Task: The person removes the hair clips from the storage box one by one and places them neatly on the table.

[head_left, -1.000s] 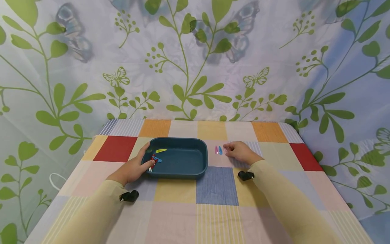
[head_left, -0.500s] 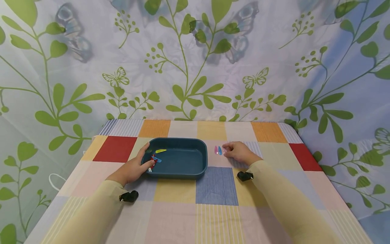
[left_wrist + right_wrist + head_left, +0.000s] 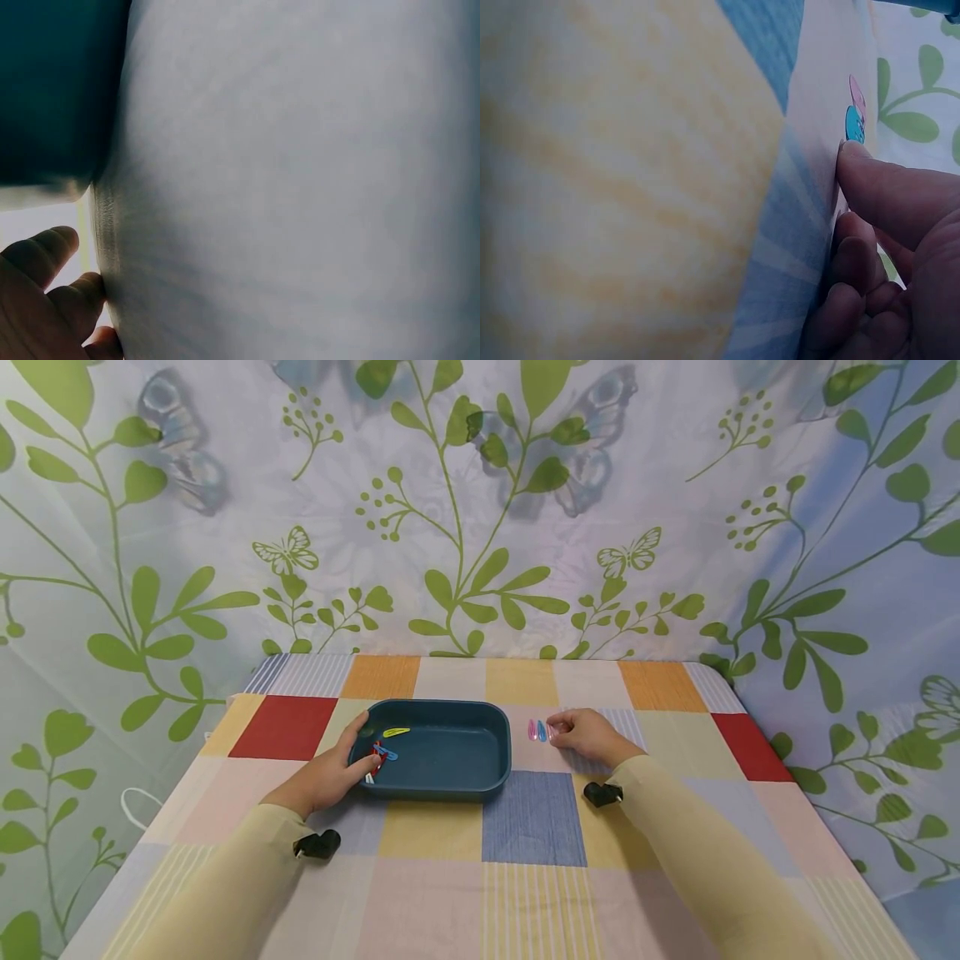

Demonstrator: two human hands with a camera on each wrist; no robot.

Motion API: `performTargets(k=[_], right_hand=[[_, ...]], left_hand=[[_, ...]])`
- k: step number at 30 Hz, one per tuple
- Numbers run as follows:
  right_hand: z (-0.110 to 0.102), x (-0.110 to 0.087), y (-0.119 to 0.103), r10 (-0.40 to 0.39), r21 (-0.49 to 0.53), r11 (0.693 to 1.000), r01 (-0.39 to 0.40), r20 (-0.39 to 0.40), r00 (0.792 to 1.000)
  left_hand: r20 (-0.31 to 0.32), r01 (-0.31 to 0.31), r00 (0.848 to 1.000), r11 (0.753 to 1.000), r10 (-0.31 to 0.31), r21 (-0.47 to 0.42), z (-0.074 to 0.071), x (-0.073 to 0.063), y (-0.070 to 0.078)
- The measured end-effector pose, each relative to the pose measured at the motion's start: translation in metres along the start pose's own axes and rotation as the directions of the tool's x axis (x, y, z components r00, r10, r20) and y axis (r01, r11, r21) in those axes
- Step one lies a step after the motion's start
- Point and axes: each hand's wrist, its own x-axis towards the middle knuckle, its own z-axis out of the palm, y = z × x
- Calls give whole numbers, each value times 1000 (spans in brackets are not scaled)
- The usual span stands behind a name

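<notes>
My left hand holds the left side of a dark blue-green tray, its thumb lying over the rim near the front corner. In the tray lie a yellow snap hair clip, a blue one, something red beneath it and a white tip by the thumb. To the tray's right, my right hand pinches a pale pink hair clip at the tablecloth, partly hidden by the fingertips. Just left of it a blue clip and a pink clip lie side by side, upright in the head view.
A patchwork cloth covers the table. Behind it hangs a curtain with green leaves and butterflies. A white cable loop shows past the table's left edge. Each wrist bears a small black camera.
The right hand has shifted very slightly left with the pale pink clip, nearer the blue clip. The left hand and the tray stay where they were.
</notes>
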Motion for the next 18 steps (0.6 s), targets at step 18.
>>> performTargets(k=[18], right_hand=[[-2,-2,0,-9,23,1000,9,-4,1000]], left_hand=[[13,7,1000,1000,-7,-12,-1,-2,2]])
